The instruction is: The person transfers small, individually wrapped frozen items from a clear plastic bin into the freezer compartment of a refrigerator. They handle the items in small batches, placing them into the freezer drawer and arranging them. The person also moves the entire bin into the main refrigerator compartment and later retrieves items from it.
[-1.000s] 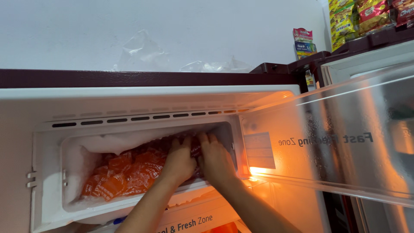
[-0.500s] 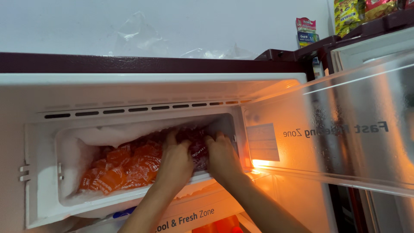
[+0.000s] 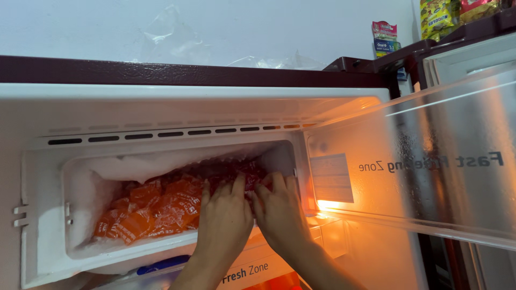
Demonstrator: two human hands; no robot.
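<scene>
I look down into an open freezer compartment (image 3: 48,215), its walls thick with frost. My left hand (image 3: 224,217) and right hand (image 3: 279,212) lie side by side, fingers spread flat on the orange and red packets (image 3: 156,207) at the right of the pile, gripping nothing. Since a second ago both hands have barely shifted, so the packets remain inside, unlifted. The clear freezer door (image 3: 446,161) stands open at right.

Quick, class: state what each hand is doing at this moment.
Left hand: open, fingers spread, resting flat on the orange packets in the frosted freezer compartment.
Right hand: open, flat on the packets, gripping nothing visible.
</scene>
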